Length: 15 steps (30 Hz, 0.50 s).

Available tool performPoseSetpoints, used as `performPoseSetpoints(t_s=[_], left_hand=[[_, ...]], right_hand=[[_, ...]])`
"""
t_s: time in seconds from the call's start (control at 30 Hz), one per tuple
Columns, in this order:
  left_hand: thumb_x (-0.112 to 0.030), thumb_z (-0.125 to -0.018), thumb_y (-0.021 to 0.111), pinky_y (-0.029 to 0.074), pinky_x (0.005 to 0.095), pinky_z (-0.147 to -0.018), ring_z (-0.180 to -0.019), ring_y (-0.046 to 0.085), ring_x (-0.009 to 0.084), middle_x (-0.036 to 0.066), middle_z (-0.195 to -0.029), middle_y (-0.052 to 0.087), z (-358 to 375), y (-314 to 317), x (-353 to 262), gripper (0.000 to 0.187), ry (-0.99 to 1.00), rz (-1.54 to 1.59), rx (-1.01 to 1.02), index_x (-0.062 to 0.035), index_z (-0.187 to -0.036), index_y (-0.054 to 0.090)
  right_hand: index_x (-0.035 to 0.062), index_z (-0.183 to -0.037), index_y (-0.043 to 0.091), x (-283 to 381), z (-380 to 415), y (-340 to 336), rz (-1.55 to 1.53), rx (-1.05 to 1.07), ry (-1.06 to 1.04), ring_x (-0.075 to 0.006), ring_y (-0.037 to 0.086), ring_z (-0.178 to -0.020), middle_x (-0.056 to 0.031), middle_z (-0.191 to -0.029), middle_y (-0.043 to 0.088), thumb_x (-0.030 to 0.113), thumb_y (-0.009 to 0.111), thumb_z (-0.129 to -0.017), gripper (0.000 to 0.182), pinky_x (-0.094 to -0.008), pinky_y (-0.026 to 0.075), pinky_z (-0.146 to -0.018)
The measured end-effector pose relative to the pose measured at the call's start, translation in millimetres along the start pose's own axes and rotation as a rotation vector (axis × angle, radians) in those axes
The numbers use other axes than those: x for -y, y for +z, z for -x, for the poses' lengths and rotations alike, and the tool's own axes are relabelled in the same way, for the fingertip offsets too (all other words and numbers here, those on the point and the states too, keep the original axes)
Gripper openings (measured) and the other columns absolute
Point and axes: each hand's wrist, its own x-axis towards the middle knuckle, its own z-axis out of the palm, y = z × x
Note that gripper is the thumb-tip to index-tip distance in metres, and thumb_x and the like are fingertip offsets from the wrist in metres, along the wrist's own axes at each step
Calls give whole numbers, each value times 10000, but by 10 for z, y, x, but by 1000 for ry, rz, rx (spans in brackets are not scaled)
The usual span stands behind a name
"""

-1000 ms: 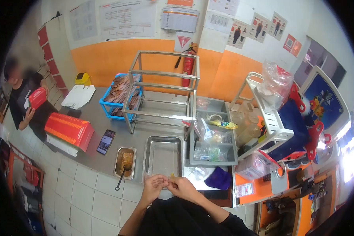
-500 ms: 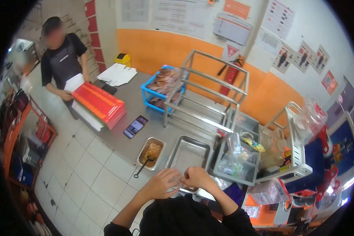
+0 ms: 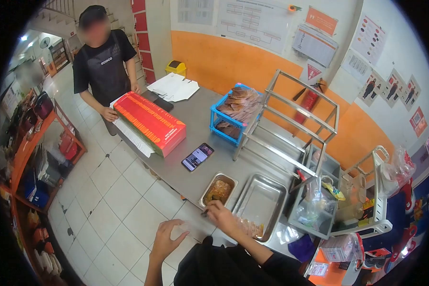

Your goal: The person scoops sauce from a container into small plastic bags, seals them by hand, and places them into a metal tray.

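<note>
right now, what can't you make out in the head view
All in the head view:
Ladle: handle partly covered by the right hand; grip unclear.
Film at the left hand: see-through and blurred, outline lost.
Tray: near edge partly hidden by the right forearm.
Phone: screen text too small to read.
Wall chart: lettering too small.

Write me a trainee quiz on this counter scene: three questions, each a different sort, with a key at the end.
1. Fill in: On the counter, the ____ lies between the red box and the small food pan.
2. True or false: The left hand is inside the large tray.
3. Multiple choice: Which of the wearer's hands is at the small food pan? A) left B) right C) both

Key:
1. phone
2. False; it is off to the tray's left, apart from it.
3. B, the right hand
</note>
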Motion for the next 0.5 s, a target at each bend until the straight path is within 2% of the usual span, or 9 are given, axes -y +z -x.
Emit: performPoseSetpoints(t_s=[0.1,0.2,0.3,0.4,0.5], left_hand=[[-120,-732,808,477,371,-901,-962,636,272,126,-1106,640,-99,32,91,532,-162,211,54,-31,-1197,565],[-118,-747,797,480,386,-907,-958,638,261,157,-1252,557,-211,213,294,632,-45,206,153,-23,-1293,493],[-182,-803,736,456,417,-927,-1034,605,336,183,-1382,446,-230,508,574,663,31,124,304,-24,-1366,425],[-184,-804,716,463,418,-909,-1039,597,355,188,-1448,394,-220,765,732,738,132,-12,354,-6,-1424,359],[-170,-780,729,468,426,-889,-1011,604,361,187,-1500,339,-212,883,767,797,113,-41,415,8,-1446,329]], right_hand=[[32,-1020,616,-32,-143,-175,-118,-269,160,-286,615,-875,-136,-1027,594,93,574,-938,111,-345,509,-789],[18,-1006,580,-69,-239,-393,-265,-360,344,-297,612,-839,-135,-933,597,59,523,-964,82,-318,504,-782],[19,-1021,558,-193,-231,-428,-12,-240,146,-308,610,-895,-137,-989,573,37,533,-944,83,-339,509,-802],[24,-1063,562,-202,-197,-340,84,10,33,-308,600,-954,-147,-1047,530,28,556,-919,144,-364,509,-822],[31,-1097,568,-210,-88,-184,-6,153,45,-323,586,-1008,-158,-1098,491,25,563,-905,192,-386,504,-846]])
